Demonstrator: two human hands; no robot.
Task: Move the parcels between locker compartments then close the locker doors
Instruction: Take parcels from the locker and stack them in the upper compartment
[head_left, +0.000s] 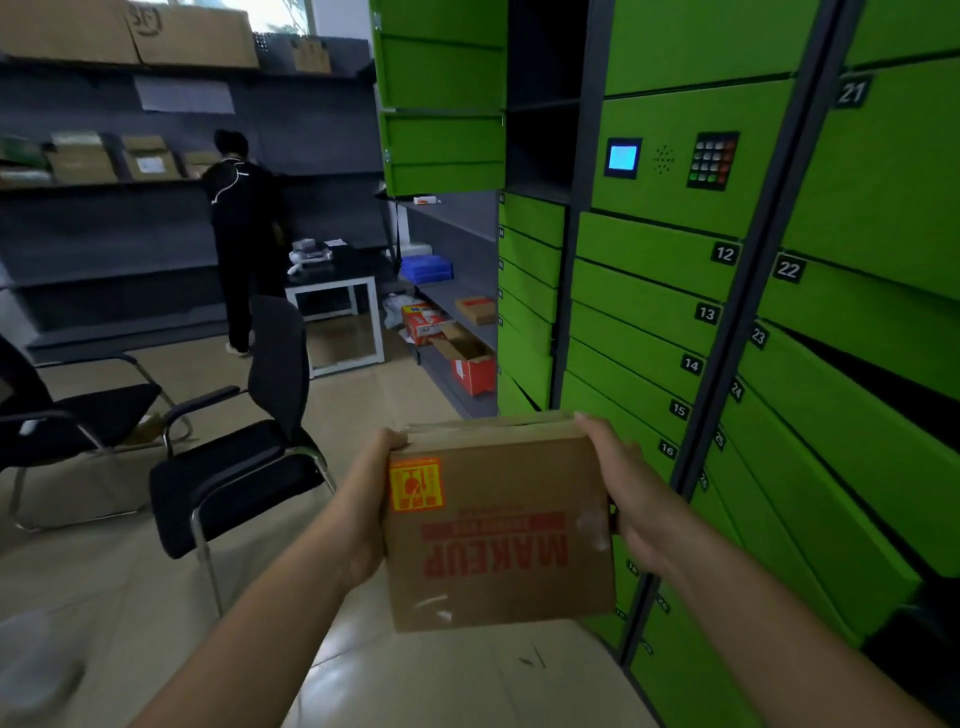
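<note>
I hold a brown cardboard parcel (498, 530) with red "MAKEUP" print and a yellow-red sticker, low in the middle of the view. My left hand (366, 499) grips its left side and my right hand (626, 493) grips its right side. The green parcel locker (675, 249) fills the right half. At its upper left, several green doors (441, 104) stand swung open beside dark compartments (545, 135). On the right, doors 23 and 24 (852, 395) stand ajar with dark gaps.
Two black chairs (249, 447) stand on the tiled floor at left. A person in black (241, 228) stands by grey shelves (104, 208) with boxes. A small table (337, 291) and red-printed cartons (467, 358) lie beyond. The locker has a screen (622, 157) and keypad (712, 161).
</note>
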